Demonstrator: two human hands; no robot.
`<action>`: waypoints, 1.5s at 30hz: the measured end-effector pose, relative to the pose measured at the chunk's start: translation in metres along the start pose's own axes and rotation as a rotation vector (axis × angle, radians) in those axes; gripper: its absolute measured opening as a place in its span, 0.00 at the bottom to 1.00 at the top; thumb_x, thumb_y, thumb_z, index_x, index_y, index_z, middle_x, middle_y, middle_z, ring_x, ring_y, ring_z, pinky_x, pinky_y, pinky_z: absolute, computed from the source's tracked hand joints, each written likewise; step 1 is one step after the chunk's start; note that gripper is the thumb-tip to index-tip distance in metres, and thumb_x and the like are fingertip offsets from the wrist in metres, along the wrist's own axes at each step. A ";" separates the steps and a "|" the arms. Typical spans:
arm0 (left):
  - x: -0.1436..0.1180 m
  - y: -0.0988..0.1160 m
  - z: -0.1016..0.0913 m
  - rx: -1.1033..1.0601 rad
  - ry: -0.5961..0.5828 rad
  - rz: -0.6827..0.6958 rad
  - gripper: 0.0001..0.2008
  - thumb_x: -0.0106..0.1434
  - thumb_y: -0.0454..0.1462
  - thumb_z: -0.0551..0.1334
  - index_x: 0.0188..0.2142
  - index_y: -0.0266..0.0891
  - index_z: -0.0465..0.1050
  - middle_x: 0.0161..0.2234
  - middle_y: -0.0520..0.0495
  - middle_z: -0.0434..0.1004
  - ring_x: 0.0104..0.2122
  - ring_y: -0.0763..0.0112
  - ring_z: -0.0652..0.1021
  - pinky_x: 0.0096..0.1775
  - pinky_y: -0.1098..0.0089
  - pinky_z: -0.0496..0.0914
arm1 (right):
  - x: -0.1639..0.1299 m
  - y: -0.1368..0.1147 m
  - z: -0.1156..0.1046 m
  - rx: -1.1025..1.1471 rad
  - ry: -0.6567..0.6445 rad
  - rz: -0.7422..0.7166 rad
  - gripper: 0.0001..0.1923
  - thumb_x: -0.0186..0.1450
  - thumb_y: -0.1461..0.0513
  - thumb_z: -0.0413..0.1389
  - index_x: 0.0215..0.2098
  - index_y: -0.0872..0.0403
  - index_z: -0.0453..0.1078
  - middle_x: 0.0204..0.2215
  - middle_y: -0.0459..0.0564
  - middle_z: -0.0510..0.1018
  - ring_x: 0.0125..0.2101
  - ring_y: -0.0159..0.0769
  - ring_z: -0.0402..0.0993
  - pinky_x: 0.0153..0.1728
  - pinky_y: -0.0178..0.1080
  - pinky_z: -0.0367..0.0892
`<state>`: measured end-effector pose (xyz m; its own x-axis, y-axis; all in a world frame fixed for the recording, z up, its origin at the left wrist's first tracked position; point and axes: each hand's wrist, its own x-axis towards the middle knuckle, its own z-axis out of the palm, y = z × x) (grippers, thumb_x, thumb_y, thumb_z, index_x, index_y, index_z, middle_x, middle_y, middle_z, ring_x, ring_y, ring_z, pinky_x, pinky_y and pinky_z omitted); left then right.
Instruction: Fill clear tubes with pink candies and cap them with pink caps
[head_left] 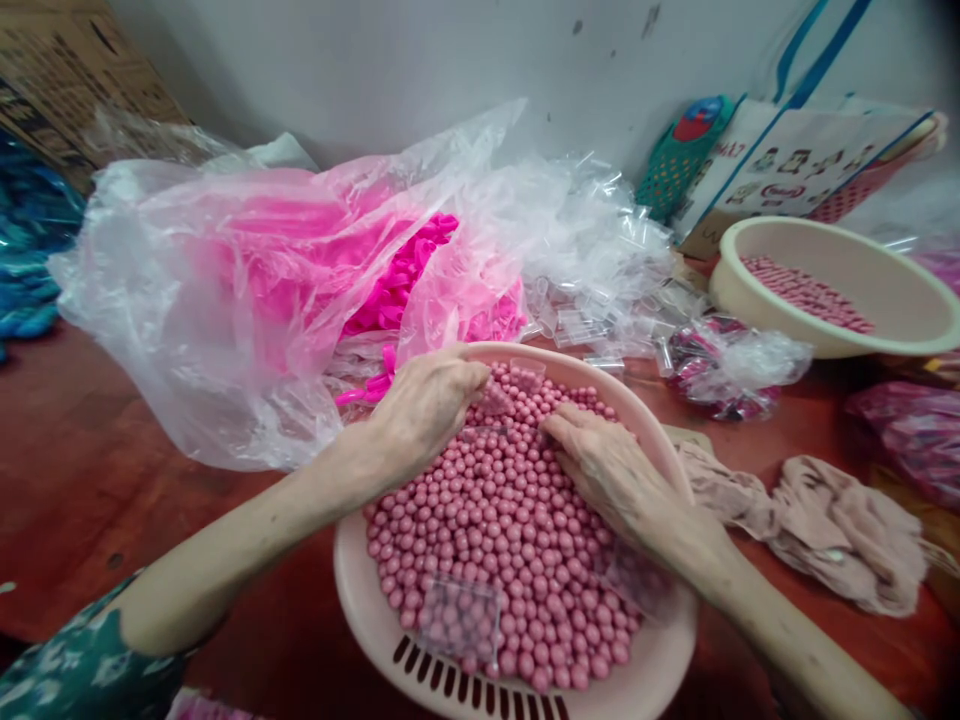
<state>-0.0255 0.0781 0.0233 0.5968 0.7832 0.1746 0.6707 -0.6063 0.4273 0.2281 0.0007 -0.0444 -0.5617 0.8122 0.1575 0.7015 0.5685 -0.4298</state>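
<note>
A pale pink plastic basin (351, 590) with slots near its front rim is full of round pink beads (517, 545). Over its far left part, my left hand (435, 405) is closed, its fingertips pinching a small clear plastic container (496, 398) just above the beads. My right hand (600, 465) reaches in from the right with fingers pressed together and tips against the beads; whatever they grip is hidden. Another clear plastic container (459, 615) lies on the beads near the front, and a further clear piece (641, 582) sits under my right wrist.
Behind the basin lie a clear bag of bright pink pieces (405, 280) and a heap of clear plastic containers (592, 250). A cream bowl (892, 270) with beads stands back right, near a printed tote bag (795, 160). Crumpled beige cloth (840, 530) lies at right on the red table (90, 470).
</note>
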 end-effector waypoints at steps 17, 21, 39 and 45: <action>0.020 0.012 -0.006 0.160 -0.113 0.054 0.14 0.68 0.31 0.45 0.37 0.32 0.68 0.33 0.46 0.70 0.30 0.72 0.70 0.35 0.70 0.67 | 0.004 0.009 0.006 0.095 0.015 0.003 0.28 0.69 0.62 0.42 0.66 0.47 0.41 0.64 0.52 0.53 0.62 0.44 0.51 0.59 0.48 0.58; -0.002 0.018 -0.005 0.187 -0.130 0.013 0.12 0.67 0.33 0.50 0.30 0.34 0.68 0.31 0.47 0.70 0.31 0.70 0.72 0.36 0.68 0.68 | 0.010 0.015 0.006 0.093 0.033 -0.018 0.25 0.67 0.62 0.45 0.63 0.49 0.49 0.61 0.53 0.60 0.60 0.44 0.56 0.58 0.49 0.58; -0.027 0.020 0.011 -0.011 -0.019 -0.025 0.08 0.65 0.33 0.55 0.42 0.36 0.70 0.38 0.46 0.74 0.41 0.65 0.73 0.46 0.61 0.68 | 0.053 -0.008 -0.022 0.367 -0.063 0.153 0.07 0.62 0.70 0.51 0.28 0.54 0.64 0.27 0.44 0.71 0.30 0.33 0.66 0.33 0.37 0.60; -0.025 0.024 0.012 0.052 -0.172 -0.032 0.10 0.66 0.31 0.52 0.40 0.33 0.72 0.36 0.44 0.73 0.37 0.64 0.75 0.42 0.59 0.69 | 0.050 -0.004 -0.021 0.472 -0.069 0.175 0.06 0.61 0.68 0.54 0.27 0.54 0.66 0.30 0.44 0.74 0.32 0.34 0.68 0.35 0.37 0.60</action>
<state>-0.0185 0.0422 0.0183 0.6381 0.7699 0.0054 0.7099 -0.5910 0.3831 0.2061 0.0421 -0.0164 -0.4923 0.8704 -0.0050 0.5218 0.2905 -0.8021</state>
